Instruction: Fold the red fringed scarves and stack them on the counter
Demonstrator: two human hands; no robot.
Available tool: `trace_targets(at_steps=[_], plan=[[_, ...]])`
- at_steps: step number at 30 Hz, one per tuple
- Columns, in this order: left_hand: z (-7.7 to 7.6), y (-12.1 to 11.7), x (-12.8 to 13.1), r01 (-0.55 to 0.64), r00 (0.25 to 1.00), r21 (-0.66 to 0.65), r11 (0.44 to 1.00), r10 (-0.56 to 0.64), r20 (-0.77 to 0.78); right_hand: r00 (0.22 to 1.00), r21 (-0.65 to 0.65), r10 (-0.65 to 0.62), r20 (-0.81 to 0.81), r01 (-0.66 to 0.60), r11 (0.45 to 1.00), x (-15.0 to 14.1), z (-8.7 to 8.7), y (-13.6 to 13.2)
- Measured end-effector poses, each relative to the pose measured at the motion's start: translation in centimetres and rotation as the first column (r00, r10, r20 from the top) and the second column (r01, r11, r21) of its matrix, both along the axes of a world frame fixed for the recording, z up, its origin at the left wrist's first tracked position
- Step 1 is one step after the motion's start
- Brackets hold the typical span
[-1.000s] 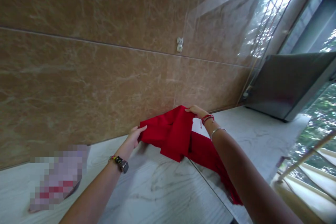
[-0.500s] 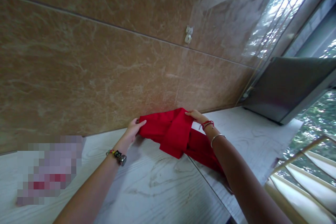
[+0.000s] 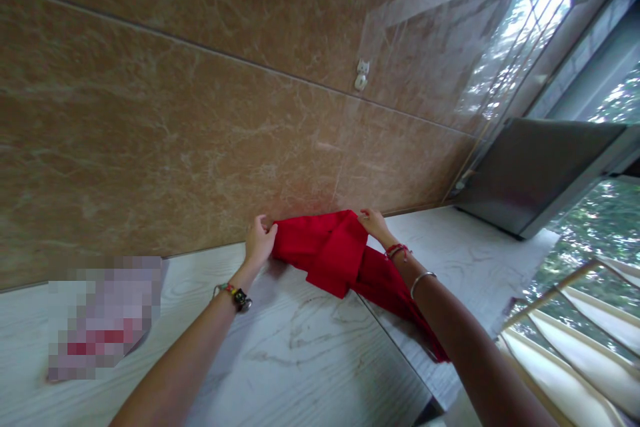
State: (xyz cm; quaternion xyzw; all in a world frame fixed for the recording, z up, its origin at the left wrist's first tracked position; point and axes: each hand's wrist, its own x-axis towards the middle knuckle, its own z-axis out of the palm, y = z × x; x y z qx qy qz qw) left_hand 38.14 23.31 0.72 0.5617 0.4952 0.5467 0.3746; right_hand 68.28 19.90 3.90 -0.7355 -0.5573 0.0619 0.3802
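A red cloth (image 3: 337, 260), perhaps a garment, lies folded over on the white wood-grain counter, close against the wall. One flap crosses its middle at a slant, and a longer strip runs down to the right under my right forearm. At the cloth's left end, my left hand (image 3: 260, 241) is closed with the thumb and fingers at its edge. My right hand (image 3: 376, 225) pinches the upper right corner of the fold. Bracelets circle both wrists. What the cloth is when spread out cannot be seen.
Brown marbled tiles (image 3: 175, 133) cover the wall behind the counter (image 3: 300, 360). A pixelated flat item (image 3: 115, 307) lies at the left. A dark grey box-like object (image 3: 530, 173) stands at the right, near a window and a pale rack (image 3: 575, 340). A small white fitting (image 3: 361, 75) is on the wall.
My left hand has shifted slightly right and its fingers have lifted a little at the cloth's end. The camera view has moved slightly; the fold looks nearly the same.
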Motion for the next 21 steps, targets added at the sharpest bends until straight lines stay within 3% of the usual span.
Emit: trace_targets(at_steps=[1, 3, 5, 7, 9, 12, 15, 21], plan=[[0.7, -0.8, 0.1, -0.005, 0.993, 0.09, 0.996, 0.015, -0.116, 1.0, 0.021, 0.008, 0.03, -0.009, 1.0, -0.3, 0.2, -0.9], [1.8, -2.7, 0.8, 0.151, 0.921, 0.195, 0.969, -0.066, -0.385, 0.991, 0.055, 0.066, 0.118, -0.072, 0.996, -0.9, 0.1, -3.5], [2.1, -4.5, 1.8, 0.407, 0.776, 0.088, 0.909, -0.294, -0.558, 0.955, 0.064, 0.159, 0.249, -0.18, 0.982, -1.5, -0.6, -7.1], [1.5, -6.0, 2.8, 0.543, 0.673, -0.036, 0.839, -0.461, -0.579, 0.889, 0.027, 0.255, 0.38, -0.287, 0.958, -2.1, -1.9, -11.2], [0.6, -6.8, 3.7, 0.565, 0.69, -0.036, 0.825, -0.496, -0.528, 0.807, -0.05, 0.332, 0.488, -0.354, 0.934, -2.6, -3.4, -14.9], [-0.1, -7.0, 4.3, 0.541, 0.76, -0.004, 0.841, -0.491, -0.425, 0.754, -0.088, 0.246, 0.609, -0.243, 0.966, -2.9, -5.3, -18.3], [0.2, -6.4, 4.0, 0.532, 0.775, -0.023, 0.847, -0.498, -0.389, 0.734, -0.097, 0.2, 0.649, -0.181, 0.979, -2.5, -5.9, -18.8], [0.9, -5.6, 2.8, 0.538, 0.758, -0.071, 0.84, -0.519, -0.395, 0.678, -0.17, 0.275, 0.681, -0.218, 0.961, -1.4, -5.2, -18.3]])
